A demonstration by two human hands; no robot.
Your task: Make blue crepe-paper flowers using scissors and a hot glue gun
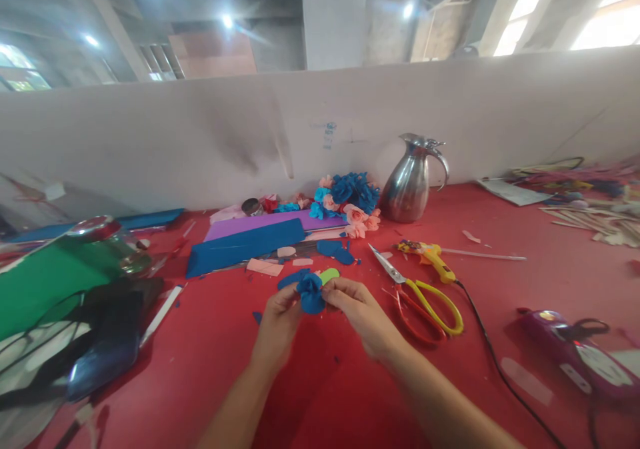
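Between my hands, above the red table, is a small blue paper flower with layered petals. My left hand pinches its left side. On its right edge, the fingertips of my right hand are closed. Just behind the flower show a lime-green piece and a blue cut piece, each partly covered. Farther back lie more blue petal pieces and pink paper scraps. To the right of my right hand rest scissors with red and yellow handles, blades apart.
A yellow glue gun trails a black cord at right. Finished paper flowers are bunched beside a steel jug. Blue sheets lie ahead. A glass jar stands left, near a dark phone-like object. A purple power strip sits right.
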